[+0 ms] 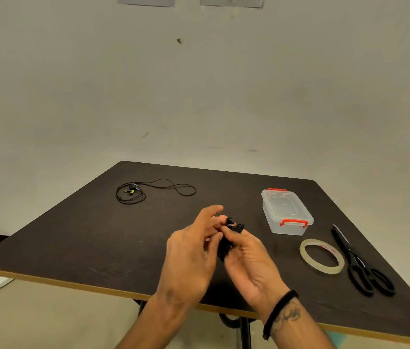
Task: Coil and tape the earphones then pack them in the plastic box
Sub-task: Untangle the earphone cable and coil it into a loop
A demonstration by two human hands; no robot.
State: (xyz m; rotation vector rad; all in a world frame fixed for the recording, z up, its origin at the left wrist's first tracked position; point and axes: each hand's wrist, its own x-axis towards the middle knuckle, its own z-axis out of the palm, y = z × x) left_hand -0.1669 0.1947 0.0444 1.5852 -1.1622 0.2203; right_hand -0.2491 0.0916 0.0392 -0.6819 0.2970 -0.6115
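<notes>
Hands (221,245) hold coiled earphones (226,244), long axis upright.

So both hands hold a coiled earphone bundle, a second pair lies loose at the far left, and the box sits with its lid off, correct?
Not quite: the head view shows the box with its lid on, red clips at both ends. The rest holds: left hand and right hand hold the bundle, and the second pair lies loose at far left.

Two sets of earphones — one loose (148,191), one bundled (229,238) between two hands — plus one lidded plastic box (287,212), one tape roll (322,256) and one pair of scissors (361,265).
</notes>
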